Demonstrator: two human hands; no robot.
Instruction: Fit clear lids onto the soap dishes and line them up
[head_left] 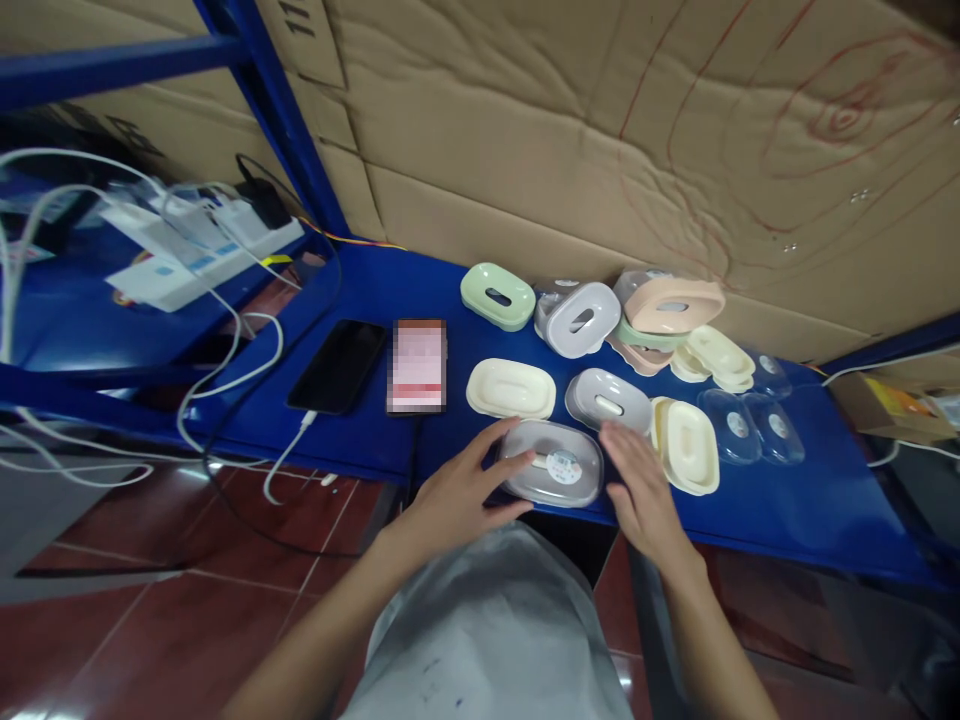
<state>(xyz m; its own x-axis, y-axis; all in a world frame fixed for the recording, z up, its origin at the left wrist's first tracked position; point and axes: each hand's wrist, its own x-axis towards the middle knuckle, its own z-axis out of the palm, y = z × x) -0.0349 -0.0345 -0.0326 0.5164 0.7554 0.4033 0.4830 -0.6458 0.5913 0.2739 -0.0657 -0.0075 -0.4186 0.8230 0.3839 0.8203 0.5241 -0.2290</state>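
A pale grey oval plastic box with a clear lid and a round sticker lies at the near edge of a long, narrow, glossy blue tabletop. The left hand has its fingers spread around the box's left end, the index finger reaching over the lid. The right hand is spread just beside the right end, thumb apart from the fingers; whether it touches the box I cannot tell.

Beyond the box lie a cream oval plastic dish and another grey oval dish. Along the back stand a mint green oval dish, a tilted lilac-grey dish and a peach oval dish on top of a pile. Clear plastic lids lie to the right. On the left are a black phone with a white cable plugged in, and a second phone with a blurred pink screen.

A creased brown cardboard sheet with red curving lines rises behind. Further left, a white power strip trails cables beside a blue metal frame. Dark red tiles cover the floor.
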